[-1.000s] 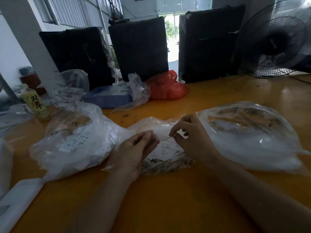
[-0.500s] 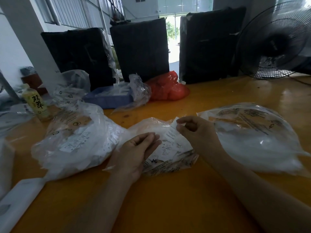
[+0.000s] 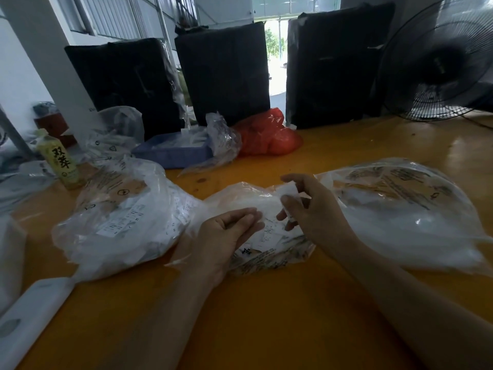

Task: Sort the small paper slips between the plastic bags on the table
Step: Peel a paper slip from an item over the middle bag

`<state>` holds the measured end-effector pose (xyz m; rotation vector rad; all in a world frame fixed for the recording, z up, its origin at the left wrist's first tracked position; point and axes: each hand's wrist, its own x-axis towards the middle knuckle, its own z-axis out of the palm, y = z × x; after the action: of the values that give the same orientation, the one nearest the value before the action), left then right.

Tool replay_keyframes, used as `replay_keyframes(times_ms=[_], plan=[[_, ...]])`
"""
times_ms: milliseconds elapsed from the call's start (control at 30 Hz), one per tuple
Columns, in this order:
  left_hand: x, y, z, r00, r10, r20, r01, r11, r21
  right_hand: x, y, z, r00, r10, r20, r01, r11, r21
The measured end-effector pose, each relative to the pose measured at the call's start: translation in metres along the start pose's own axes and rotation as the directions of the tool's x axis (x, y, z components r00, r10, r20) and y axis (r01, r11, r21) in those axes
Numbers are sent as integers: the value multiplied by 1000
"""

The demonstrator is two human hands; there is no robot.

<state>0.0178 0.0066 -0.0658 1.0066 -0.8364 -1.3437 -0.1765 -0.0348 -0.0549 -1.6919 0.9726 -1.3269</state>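
Both hands [image 3: 269, 222] work slips over the middle bag [image 3: 266, 252], table [image 3: 266, 316] edge unseen.

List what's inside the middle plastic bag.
The middle bag holds white printed paper slips. The right hand pinches one; the left hand covers the bag's left part, so a count is impossible.

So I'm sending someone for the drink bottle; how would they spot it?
Look at the yellow table, far-left edge, beside the white pillar. The bottle stands upright there, left of the clear plastic bags. It alone is yellow-green with large black characters on its label.
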Motion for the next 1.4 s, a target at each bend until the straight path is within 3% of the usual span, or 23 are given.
replay_keyframes(times_ms=[167, 500, 767, 933, 1100, 1267, 1400], plan=[[0, -1, 0, 999, 40, 12, -41, 997, 69, 2, 2, -1, 997, -47, -66, 34, 981, -190], [0, -3, -2, 996, 89, 14, -90, 987, 131, -3, -1, 0, 994, -98, -38, 89, 977, -195], [-1, -4, -3, 992, 116, 46, -123, 974, 189, -4, -2, 2, 981, -193, -33, 168, 918, -358], [-3, -3, 0, 991, 129, 30, -132, 957, 259, -2, 0, 3, 978, -202, 56, 206, 868, -453], [-5, -3, -2, 976, 214, 46, -209, 851, 481, -2, 1, 5, 971, -199, 130, 237, 852, -467], [-8, -3, 0, 968, 240, 77, -242, 798, 552, -3, 4, 5, 975, -106, 197, 180, 894, -410], [-8, -1, 2, 978, 206, -19, -172, 861, 479, -1, 7, 6, 998, -42, 37, 50, 960, -275]])
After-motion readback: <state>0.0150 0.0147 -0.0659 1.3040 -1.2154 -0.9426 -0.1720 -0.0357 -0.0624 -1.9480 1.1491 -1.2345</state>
